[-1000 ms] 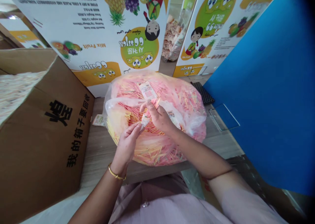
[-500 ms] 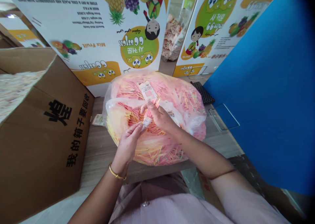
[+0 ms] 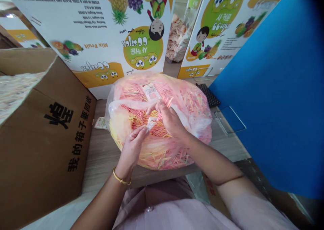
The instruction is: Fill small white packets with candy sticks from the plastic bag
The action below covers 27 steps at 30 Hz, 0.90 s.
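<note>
My left hand (image 3: 134, 145) is closed, pinching a small printed packet (image 3: 151, 122) by its lower end. Just up and to the right, my right hand (image 3: 171, 119) is closed around a small bunch of thin pink sticks (image 3: 168, 102), whose ends poke out above the fingers. Both hands hover over a big clear plastic bag (image 3: 121, 105) whose opening shows many loose pink and yellow sticks (image 3: 138, 122). Another printed packet (image 3: 152, 92) lies on top of the bag, beyond my right hand.
A brown carton (image 3: 48, 145) stands at the left, filled with pale pieces. Printed white cartons (image 3: 96, 27) rise behind the bag. To the right is a blue panel (image 3: 268, 98), with a black patterned object (image 3: 209, 94) and a wire stand (image 3: 230, 119) near it. Another packet (image 3: 101, 123) lies left of the bag.
My right hand has shifted slightly to the right with the pink sticks, away from the packet's mouth. The packet in my left hand has stayed nearly in place.
</note>
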Each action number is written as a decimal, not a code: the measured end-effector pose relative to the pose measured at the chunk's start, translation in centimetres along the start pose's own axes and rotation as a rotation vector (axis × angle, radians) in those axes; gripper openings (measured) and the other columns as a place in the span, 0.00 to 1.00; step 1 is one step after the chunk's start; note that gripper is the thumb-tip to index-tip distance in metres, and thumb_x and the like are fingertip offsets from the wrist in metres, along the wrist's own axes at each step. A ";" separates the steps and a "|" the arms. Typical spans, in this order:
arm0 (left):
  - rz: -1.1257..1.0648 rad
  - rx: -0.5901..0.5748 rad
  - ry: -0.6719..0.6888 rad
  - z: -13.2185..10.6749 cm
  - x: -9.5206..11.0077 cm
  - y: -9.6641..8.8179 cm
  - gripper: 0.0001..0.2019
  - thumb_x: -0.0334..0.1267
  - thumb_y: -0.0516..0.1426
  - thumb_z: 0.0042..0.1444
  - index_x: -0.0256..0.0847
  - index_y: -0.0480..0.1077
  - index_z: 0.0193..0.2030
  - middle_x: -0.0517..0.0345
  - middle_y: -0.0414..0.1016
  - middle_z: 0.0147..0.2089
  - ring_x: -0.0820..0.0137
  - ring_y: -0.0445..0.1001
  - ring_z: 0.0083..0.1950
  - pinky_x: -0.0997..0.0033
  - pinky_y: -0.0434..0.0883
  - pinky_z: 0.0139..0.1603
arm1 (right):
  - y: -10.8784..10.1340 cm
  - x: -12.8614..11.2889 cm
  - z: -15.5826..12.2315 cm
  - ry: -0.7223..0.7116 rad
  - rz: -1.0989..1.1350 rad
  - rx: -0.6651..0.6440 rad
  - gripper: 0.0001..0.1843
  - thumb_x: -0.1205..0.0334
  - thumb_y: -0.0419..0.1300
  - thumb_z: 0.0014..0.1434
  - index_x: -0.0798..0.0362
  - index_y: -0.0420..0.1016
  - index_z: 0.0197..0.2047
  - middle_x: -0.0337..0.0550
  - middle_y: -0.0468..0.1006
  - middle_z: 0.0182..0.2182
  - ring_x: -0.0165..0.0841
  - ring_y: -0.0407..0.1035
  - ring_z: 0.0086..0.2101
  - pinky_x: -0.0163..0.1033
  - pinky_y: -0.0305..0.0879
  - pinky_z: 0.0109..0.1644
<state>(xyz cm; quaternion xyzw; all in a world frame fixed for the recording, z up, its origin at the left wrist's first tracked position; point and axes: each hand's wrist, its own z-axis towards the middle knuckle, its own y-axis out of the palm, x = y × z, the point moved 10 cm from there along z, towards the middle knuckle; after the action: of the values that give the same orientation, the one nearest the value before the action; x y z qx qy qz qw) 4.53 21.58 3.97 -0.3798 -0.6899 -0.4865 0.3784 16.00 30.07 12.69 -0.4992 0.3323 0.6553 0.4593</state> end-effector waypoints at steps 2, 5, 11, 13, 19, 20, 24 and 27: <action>0.042 0.000 0.018 0.0 0.0 -0.2 0.16 0.49 0.69 0.53 0.41 0.83 0.43 0.52 0.85 0.49 0.61 0.79 0.55 0.56 0.69 0.66 | 0.4 -0.5 -0.2 -0.019 -0.080 -0.031 0.33 0.35 0.43 0.71 0.49 0.74 0.30 0.41 0.74 0.30 0.33 0.69 0.36 0.41 0.68 0.50; 0.109 -0.002 0.037 0.0 -0.1 -0.5 0.17 0.49 0.67 0.56 0.42 0.83 0.46 0.51 0.85 0.50 0.60 0.79 0.56 0.56 0.69 0.67 | 0.9 -0.2 -0.3 0.012 -0.120 -0.053 0.33 0.33 0.42 0.70 0.48 0.72 0.29 0.39 0.69 0.25 0.33 0.65 0.29 0.39 0.67 0.40; 0.041 -0.008 0.012 -0.1 -0.2 -0.3 0.15 0.48 0.68 0.55 0.42 0.84 0.44 0.52 0.85 0.50 0.61 0.79 0.55 0.59 0.71 0.64 | 1.9 0.1 -0.5 0.024 -0.119 -0.138 0.34 0.30 0.40 0.69 0.47 0.70 0.31 0.42 0.77 0.32 0.34 0.69 0.33 0.41 0.67 0.45; 0.052 -0.016 0.009 -0.2 -0.1 -0.2 0.15 0.49 0.68 0.54 0.41 0.83 0.44 0.51 0.85 0.50 0.61 0.79 0.54 0.59 0.71 0.64 | 1.9 0.1 -0.5 0.044 -0.108 -0.153 0.34 0.29 0.40 0.69 0.47 0.68 0.30 0.43 0.79 0.34 0.35 0.71 0.36 0.41 0.68 0.47; 0.109 -0.030 0.008 -0.2 0.0 0.1 0.15 0.49 0.67 0.55 0.41 0.83 0.43 0.53 0.85 0.47 0.61 0.80 0.53 0.58 0.69 0.65 | 0.1 -0.1 -0.1 0.066 -0.077 -0.042 0.31 0.31 0.42 0.69 0.48 0.62 0.29 0.42 0.78 0.35 0.35 0.71 0.37 0.41 0.67 0.45; 0.068 -0.021 -0.003 -0.2 -0.1 0.1 0.15 0.49 0.68 0.54 0.41 0.83 0.42 0.53 0.85 0.47 0.61 0.80 0.53 0.58 0.70 0.65 | -0.2 -0.4 0.0 0.038 -0.079 -0.026 0.32 0.32 0.41 0.70 0.48 0.63 0.29 0.43 0.78 0.35 0.35 0.72 0.39 0.41 0.67 0.47; -0.004 -0.004 -0.025 -0.1 -0.1 0.3 0.15 0.47 0.69 0.52 0.40 0.83 0.41 0.51 0.85 0.47 0.62 0.80 0.53 0.59 0.70 0.64 | -0.2 -1.0 -0.1 -0.012 -0.134 -0.014 0.33 0.33 0.41 0.71 0.48 0.68 0.30 0.43 0.78 0.36 0.35 0.71 0.40 0.42 0.68 0.49; 0.031 -0.006 -0.002 -0.1 0.0 0.2 0.14 0.48 0.68 0.54 0.41 0.83 0.43 0.52 0.85 0.48 0.62 0.80 0.53 0.60 0.70 0.64 | 0.5 -0.5 -0.3 0.016 -0.093 -0.038 0.28 0.35 0.43 0.71 0.47 0.67 0.33 0.43 0.80 0.37 0.35 0.72 0.38 0.43 0.68 0.47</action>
<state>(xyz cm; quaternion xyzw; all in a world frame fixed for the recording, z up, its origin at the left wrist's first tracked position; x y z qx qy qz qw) 4.73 21.52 4.09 -0.3919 -0.6829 -0.4824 0.3839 15.65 29.45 13.04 -0.5280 0.2999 0.6353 0.4771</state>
